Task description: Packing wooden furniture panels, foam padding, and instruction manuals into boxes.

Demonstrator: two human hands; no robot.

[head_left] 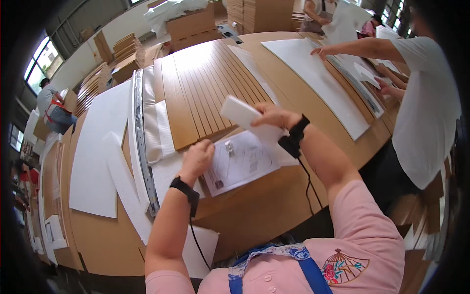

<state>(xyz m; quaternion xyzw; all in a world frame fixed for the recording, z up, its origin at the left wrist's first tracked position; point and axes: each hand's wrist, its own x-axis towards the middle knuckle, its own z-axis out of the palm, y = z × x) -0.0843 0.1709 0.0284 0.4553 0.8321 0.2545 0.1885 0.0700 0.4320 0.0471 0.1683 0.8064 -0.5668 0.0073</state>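
My right hand [275, 117] grips a white foam block [240, 110], raised above the near right corner of a slatted wooden panel [205, 83]. My left hand [198, 158] is closed, its fingers curled at the panel's near edge; whatever they hold is hidden. Beside it, partly under the panel's near edge, lies a printed sheet [245, 165] with a small shiny silvery packet [229, 147] on it. White foam wrap [155, 127] and a long metal rail [141, 142] run along the panel's left side.
White foam sheets [95, 157] lie left on the cardboard-covered table [105, 240]. At right, a co-worker in a white shirt [426, 108] reaches over a white board [318, 83]. Cardboard stacks [259, 17] stand behind; another person [58, 108] is far left. Black cables [309, 188] hang from my wristbands.
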